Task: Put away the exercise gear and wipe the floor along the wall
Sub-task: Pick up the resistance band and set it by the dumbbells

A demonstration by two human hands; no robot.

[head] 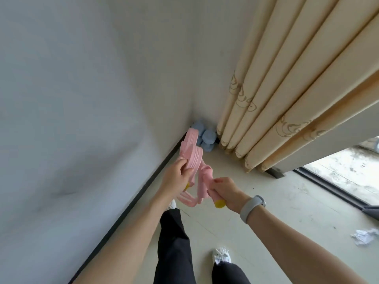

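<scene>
A pink resistance band with foam grips and yellow end caps hangs bundled between both hands at the middle of the view. My left hand is closed around its coiled pink loops. My right hand grips a pink handle with a yellow cap showing below the fist. Two pale blue dumbbells lie on the floor in the room's corner, just beyond the band. The pale floor runs along the white wall, edged by a dark skirting strip.
A beige curtain hangs at the right, reaching the floor near the dumbbells. A sliding door track runs at the right. Crumpled white paper lies on the floor at the far right. My legs and white shoes stand below.
</scene>
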